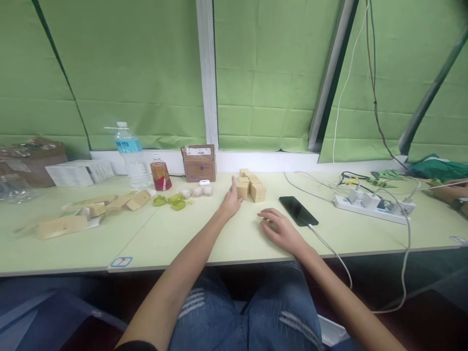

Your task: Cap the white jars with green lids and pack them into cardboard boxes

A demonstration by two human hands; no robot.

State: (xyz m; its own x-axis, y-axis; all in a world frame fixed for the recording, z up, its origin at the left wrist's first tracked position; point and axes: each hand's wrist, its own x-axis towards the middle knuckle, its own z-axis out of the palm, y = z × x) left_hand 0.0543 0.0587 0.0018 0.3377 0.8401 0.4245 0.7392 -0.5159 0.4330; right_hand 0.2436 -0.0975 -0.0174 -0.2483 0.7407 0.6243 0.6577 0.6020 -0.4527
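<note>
A cluster of small tan cardboard boxes (258,192) stands on the pale table in front of me. My left hand (231,201) is at the left side of the cluster, fingers stretched out, its palm side against or very near the closest left box (242,188). Just in front of the boxes, my right hand (278,228) rests low over the table with its fingers loosely bent and apart, holding nothing. To the right of that hand lies a black phone (299,210) with a white cable plugged in.
Green cases (178,202), a white earbud case (204,183), a drink bottle (161,174), a water bottle (133,158) and a brown carton (199,165) stand left. Opened boxes (64,226) lie farther left. A power strip (369,208) with cables sits right; another person's hand (449,190) shows far right.
</note>
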